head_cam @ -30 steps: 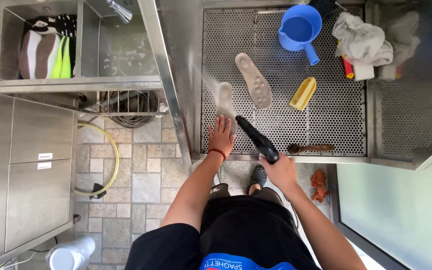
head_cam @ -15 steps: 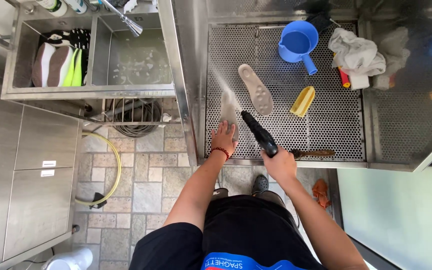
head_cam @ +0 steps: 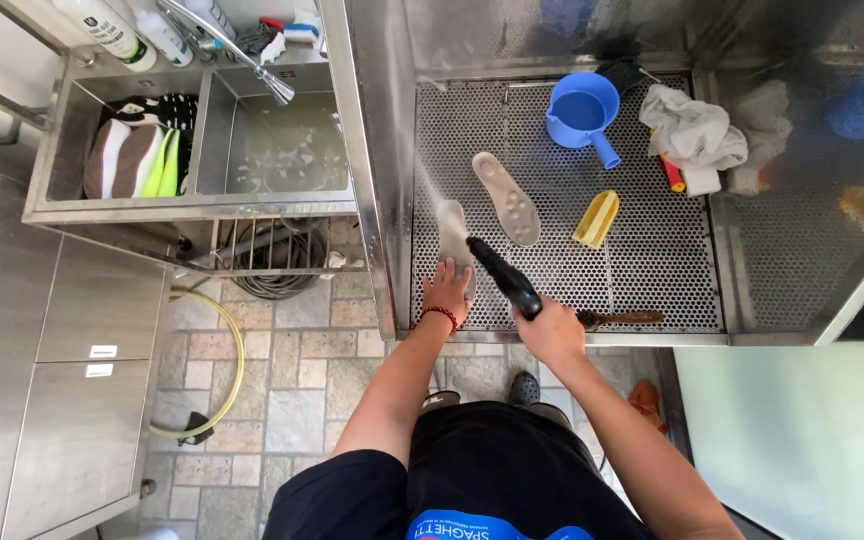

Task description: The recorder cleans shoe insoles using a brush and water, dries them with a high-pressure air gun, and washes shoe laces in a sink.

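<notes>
Two insoles lie on the perforated tabletop (head_cam: 652,250). My left hand (head_cam: 449,291) presses flat, fingers spread, on the near insole (head_cam: 453,235) at the grid's nine o'clock edge. My right hand (head_cam: 550,330) grips a black spray gun (head_cam: 502,278) aimed at it. At twelve o'clock, a blue jug (head_cam: 582,108).

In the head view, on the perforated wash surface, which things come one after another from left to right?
Left hand on a grey insole → second insole → yellow brush → white cloth.
</notes>
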